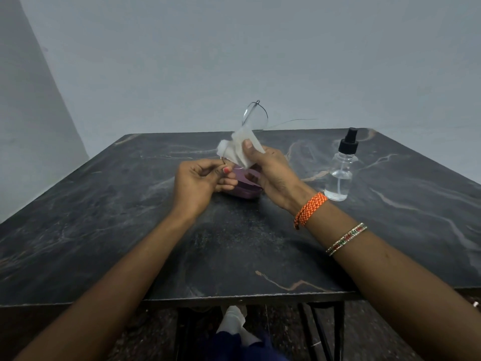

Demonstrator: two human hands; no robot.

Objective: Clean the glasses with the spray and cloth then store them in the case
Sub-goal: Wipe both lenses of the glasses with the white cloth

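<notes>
Both hands are up over the middle of the dark marbled desk (234, 243), working on a pair of thin wire-rimmed glasses (256, 115). The right hand (270, 168) pinches a white cleaning cloth (238, 149) around the lower lens, thumb pressed on top of the cloth, so that lens is mostly covered. The other lens sticks up above the cloth, tilted, with one slim temple arm trailing off to the right in the air. The left hand (200, 183) is closed on the near-left end of the frame with thumb and fingertips; I think it's holding the hinge or the other temple, but the wire is too fine to be sure.

Right under the hands sits the purple glasses case (244, 187), lying on the desk and partly hidden by the fingers, so I can't tell if it's open. The clear spray bottle (341, 173) with a black pump top stands upright to the right, well clear of the hands. An orange braided wristband (309, 208) and a beaded bangle (347, 238) are on the right arm.
</notes>
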